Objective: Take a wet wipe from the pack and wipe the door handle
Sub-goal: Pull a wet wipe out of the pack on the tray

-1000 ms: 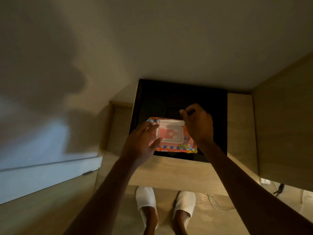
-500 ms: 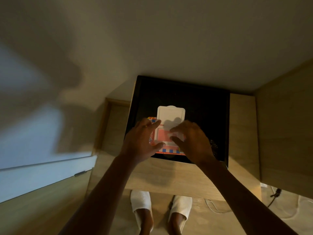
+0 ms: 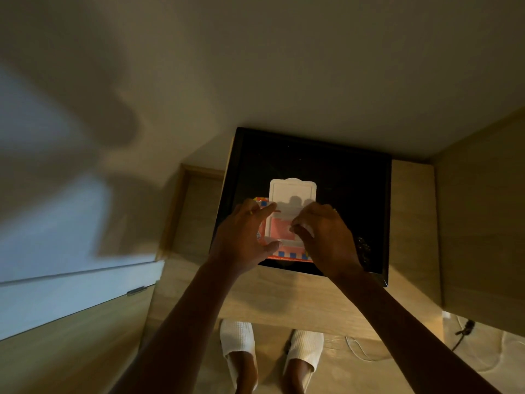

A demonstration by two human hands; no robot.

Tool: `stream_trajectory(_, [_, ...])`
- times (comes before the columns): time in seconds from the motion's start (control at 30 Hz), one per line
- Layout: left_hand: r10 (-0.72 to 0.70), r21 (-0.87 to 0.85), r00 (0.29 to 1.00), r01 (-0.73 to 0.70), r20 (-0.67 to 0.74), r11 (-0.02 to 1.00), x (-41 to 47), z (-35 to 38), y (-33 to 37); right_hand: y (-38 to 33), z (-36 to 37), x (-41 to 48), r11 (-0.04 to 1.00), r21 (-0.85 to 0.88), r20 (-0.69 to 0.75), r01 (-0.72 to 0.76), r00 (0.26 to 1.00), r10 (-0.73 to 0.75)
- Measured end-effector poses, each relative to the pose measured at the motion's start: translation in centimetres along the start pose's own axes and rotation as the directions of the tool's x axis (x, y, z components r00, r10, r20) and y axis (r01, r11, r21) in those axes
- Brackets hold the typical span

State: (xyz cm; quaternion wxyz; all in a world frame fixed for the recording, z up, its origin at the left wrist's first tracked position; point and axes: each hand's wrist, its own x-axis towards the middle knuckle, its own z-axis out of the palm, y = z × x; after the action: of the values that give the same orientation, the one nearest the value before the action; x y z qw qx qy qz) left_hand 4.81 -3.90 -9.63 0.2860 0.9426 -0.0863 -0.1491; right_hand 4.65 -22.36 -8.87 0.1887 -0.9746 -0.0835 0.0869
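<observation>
Pack (image 3: 279, 236) lay on the black top (image 3: 341, 177), near its front edge, white lid (image 3: 292, 190) flipped up, both our hands at it.
Our left hand (image 3: 244, 237) gripped the pack's left side, forefinger on the far corner and thumb curled round the near edge. Our right hand (image 3: 326, 240) hovered over the opening, fingers curled down into it; we could not tell whether they pinched anything. The black top sat in a wooden counter (image 3: 298, 297). Below the counter's edge stood our feet in white slippers (image 3: 238, 345).
</observation>
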Motion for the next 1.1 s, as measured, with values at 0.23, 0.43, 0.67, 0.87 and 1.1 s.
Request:
stream_trajectory(0.23, [-0.008,0.016,1.0,0.007,0.021,1.0,0.3,-0.5,0.5,0.4,0.0,0.1,0.979,0.194,0.006,-0.06,0.998,0.06])
stream_trajectory(0.43, [-0.023,0.009,0.999,0.023,0.025,1.0,0.3,-0.7,0.9,0.8,-0.4,0.7,0.896,0.419,0.047,-0.147,0.989,0.141])
stream_trajectory(0.67, [-0.033,0.005,0.999,0.033,0.035,0.999,0.3,-0.3,0.7,1.0,0.2,0.8,0.823,0.501,0.106,-0.267,0.963,0.248])
stream_trajectory(0.87, [-0.047,0.002,0.998,0.047,0.033,0.999,0.3,-0.2,0.6,0.9,-0.3,0.4,0.499,0.787,0.192,-0.362,0.913,0.359])
stream_trajectory(1.1, [-0.077,0.014,0.996,0.076,0.049,0.997,0.3,-0.2,0.9,1.1,-1.0,-0.1,0.369,0.851,0.244,-0.374,0.903,0.352])
